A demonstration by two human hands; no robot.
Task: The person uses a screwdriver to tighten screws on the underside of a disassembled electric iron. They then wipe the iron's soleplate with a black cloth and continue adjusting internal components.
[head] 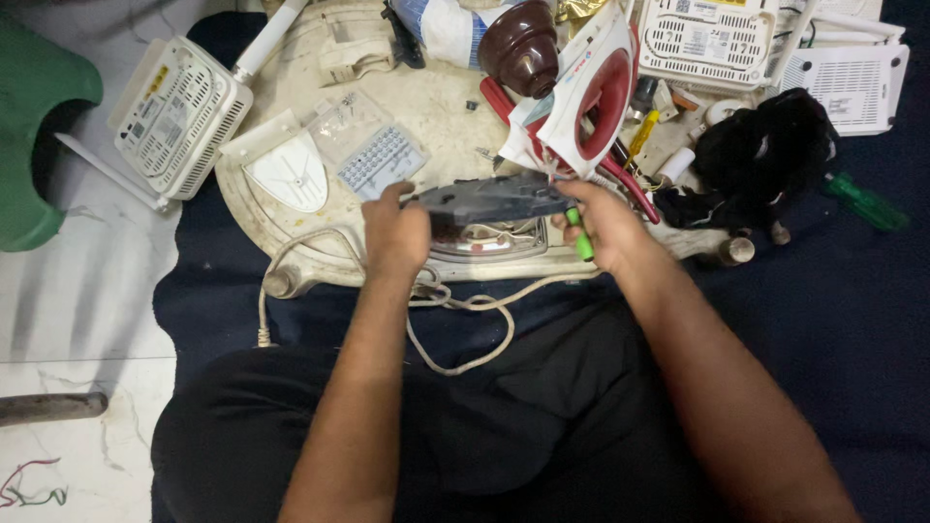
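A clothes iron lies in pieces on a worn cream board (320, 261). My left hand (395, 232) grips the rear of its dark grey body part (489, 199), which sits over the shiny soleplate (489, 242). My right hand (605, 225) is at the front tip of that part and holds a green-handled screwdriver (579, 237). The iron's red and white cover (586, 97) stands tilted just beyond my right hand. Its pale cord (465, 324) loops toward my lap.
White router-like boxes lie at far left (179, 116) and top right (707, 39). A white iron-shaped plate (289, 174) and clear blister pack (373, 150) rest on the board. A brown dome (521, 44), black cloth (765, 155), a green screwdriver (865, 201) and a green stool (39, 126) surround it.
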